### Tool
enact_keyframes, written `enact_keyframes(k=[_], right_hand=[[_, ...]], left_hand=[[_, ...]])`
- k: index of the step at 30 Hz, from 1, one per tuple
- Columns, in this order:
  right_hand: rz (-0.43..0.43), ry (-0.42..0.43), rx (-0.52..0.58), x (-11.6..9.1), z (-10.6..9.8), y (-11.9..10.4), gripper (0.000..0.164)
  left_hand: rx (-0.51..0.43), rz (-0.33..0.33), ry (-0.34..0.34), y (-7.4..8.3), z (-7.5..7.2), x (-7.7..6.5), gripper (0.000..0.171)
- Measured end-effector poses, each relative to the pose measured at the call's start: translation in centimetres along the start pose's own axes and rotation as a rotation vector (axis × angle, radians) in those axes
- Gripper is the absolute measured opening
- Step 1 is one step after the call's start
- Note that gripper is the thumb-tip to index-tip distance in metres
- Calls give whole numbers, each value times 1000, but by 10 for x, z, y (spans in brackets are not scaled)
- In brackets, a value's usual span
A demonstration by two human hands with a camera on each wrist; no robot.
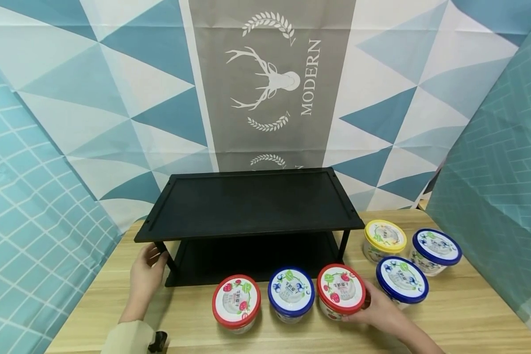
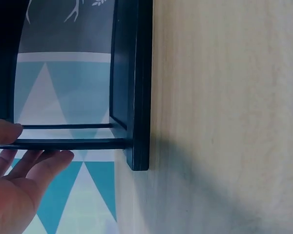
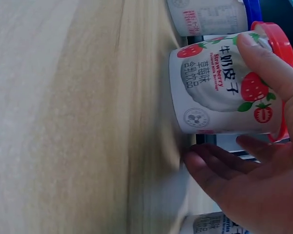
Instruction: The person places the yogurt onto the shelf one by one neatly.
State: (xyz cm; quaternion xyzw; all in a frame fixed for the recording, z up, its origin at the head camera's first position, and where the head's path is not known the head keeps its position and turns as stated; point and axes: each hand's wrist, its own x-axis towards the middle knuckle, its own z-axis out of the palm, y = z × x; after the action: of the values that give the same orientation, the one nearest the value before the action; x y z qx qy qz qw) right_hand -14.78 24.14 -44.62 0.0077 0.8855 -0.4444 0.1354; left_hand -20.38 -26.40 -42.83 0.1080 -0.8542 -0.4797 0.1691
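Note:
A two-tier black shelf (image 1: 248, 204) stands at the back of the wooden table. My left hand (image 1: 147, 273) holds its left front leg (image 2: 78, 144), with the thumb on one side and the fingers on the other. My right hand (image 1: 382, 309) is around the right side of a red-lidded strawberry milk cup (image 1: 341, 290). In the right wrist view the thumb (image 3: 263, 58) lies across the cup's printed side, and the other fingers curl along its opposite side. To its left are a blue-lidded cup (image 1: 291, 292) and another red-lidded cup (image 1: 236, 302), all three upright before the shelf.
Right of the shelf stand a yellow-lidded cup (image 1: 385, 238) and two blue-lidded cups, one farther back (image 1: 436, 248) and one (image 1: 402, 280) close to my right hand. A patterned cloth (image 1: 265, 73) hangs behind the table (image 1: 190, 329), with tiled-print cloths at both sides.

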Motion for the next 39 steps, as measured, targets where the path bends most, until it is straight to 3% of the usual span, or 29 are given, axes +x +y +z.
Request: enact_keyframes(k=[12, 21, 29, 39], right_hand=[[-4, -19, 92, 4, 5, 0, 110], [-52, 64, 139, 4, 12, 2, 107], [-25, 94, 156, 1, 18, 3, 106], [-22, 132, 108, -4, 8, -7, 101]], left_hand=[[3, -22, 62, 0, 0, 1, 42], [21, -14, 36, 1, 0, 3, 42], [-4, -5, 14, -3, 1, 2, 42], [-6, -15, 4, -2, -2, 3, 41]])
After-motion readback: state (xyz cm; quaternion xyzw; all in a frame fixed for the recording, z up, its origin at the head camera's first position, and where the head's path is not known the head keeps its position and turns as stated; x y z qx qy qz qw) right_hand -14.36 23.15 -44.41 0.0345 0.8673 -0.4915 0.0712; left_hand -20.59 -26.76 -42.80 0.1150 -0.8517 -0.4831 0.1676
